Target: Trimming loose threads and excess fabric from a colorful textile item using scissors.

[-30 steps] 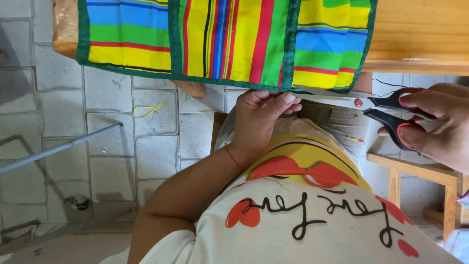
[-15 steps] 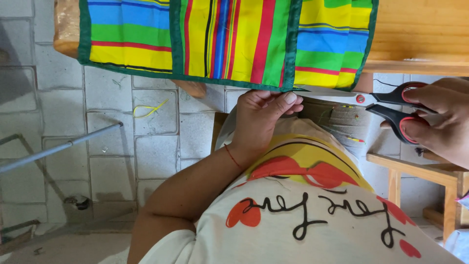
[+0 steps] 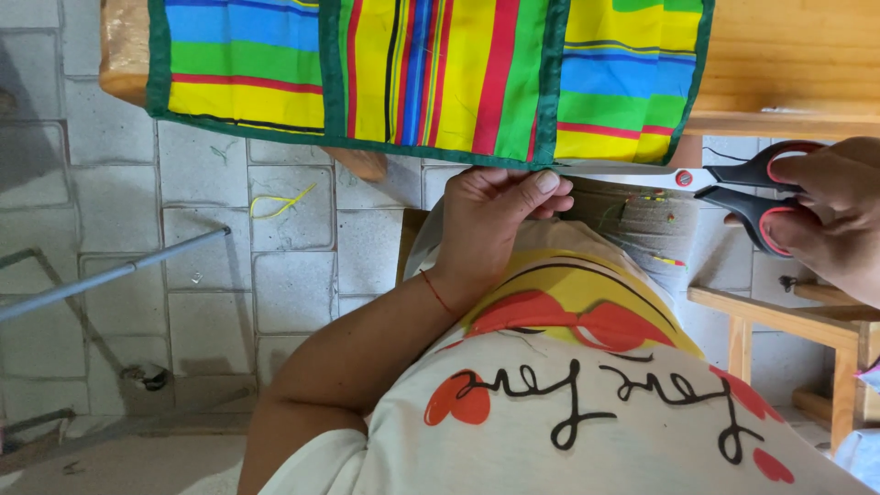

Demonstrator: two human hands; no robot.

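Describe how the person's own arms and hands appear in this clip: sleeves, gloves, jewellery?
Both hands are bare, with no gloves. The left hand has a thin red string bracelet at the wrist, and the forearm is uncovered up to a short white sleeve. The right hand shows no ring or band in view; its arm is out of frame.

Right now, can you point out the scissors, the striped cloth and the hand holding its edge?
Scissors (image 3: 765, 188): head view, on the black-and-red handles.
Striped cloth (image 3: 422, 78): head view, on its yellow and red middle stripes.
Left hand (image 3: 490, 211): head view, on the back of the hand.
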